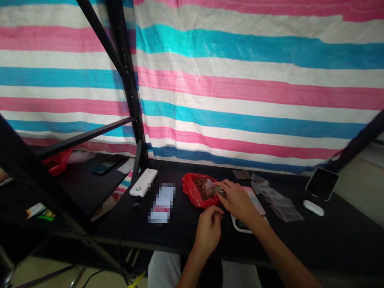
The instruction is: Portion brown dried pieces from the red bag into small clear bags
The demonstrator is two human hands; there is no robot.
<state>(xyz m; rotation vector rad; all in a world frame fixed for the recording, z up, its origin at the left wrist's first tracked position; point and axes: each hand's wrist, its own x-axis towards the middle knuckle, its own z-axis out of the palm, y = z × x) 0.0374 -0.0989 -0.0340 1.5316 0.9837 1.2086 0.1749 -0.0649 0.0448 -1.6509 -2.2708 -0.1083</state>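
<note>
A red plastic bag (189,187) lies open on the black table, with many small brown pieces (201,188) inside. My right hand (235,199) reaches over the bag's right side, fingers closed on a small clear plastic piece (211,187) that extends over the brown pieces. Its exact shape is blurred. Just in front of the bag, my left hand (208,228) is curled, fingertips close to the bag's near edge; whatever its fingers may hold is hidden. Partly under my right forearm is a flat white-rimmed device (240,228) with a pale, shiny plate (255,200).
Several clear small bags (277,197) lie to the right, one bag (242,175) with brown contents. Farther right are a dark-screened device (322,183) and a white case (313,208). On the left are a white power bank-like block (144,182), a pixelated item (162,204) and black frame bars (129,88).
</note>
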